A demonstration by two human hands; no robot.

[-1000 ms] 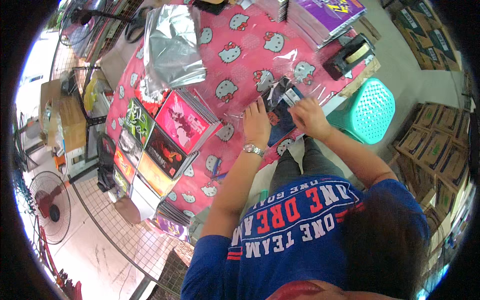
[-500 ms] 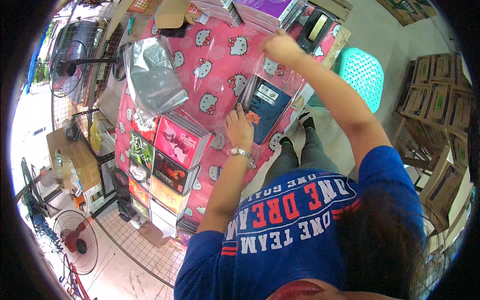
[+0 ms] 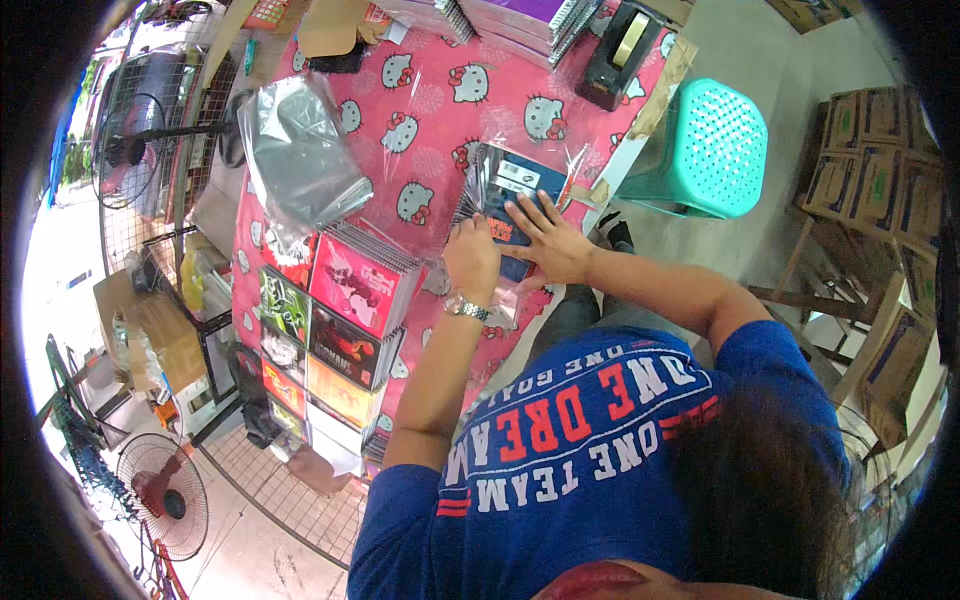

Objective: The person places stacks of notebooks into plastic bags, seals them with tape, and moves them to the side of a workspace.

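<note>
Pink all over the bench cover (image 3: 432, 150), scattered with white cat faces, red bows! Dark blue on the notebook (image 3: 546, 177), orange-red lettering, a white label (image 3: 517, 175). Silvery grey shines off the plastic sleeves (image 3: 305, 150), hot pink tops the notebook stack (image 3: 352, 285), mint green on the stool (image 3: 722, 150), pale yellow tape (image 3: 632, 37) in a black dispenser (image 3: 602, 88), and the royal-blue T-shirt (image 3: 600, 353) blazes white and red letters!

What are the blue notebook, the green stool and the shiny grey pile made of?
The blue notebook looks like paper with a smooth card cover, judging by its flat printed front. The green stool is probably hard, slightly glossy plastic: one even colour, full of neat holes. The shiny grey pile seems thin, glossy plastic, because it wrinkles and glints.
</note>
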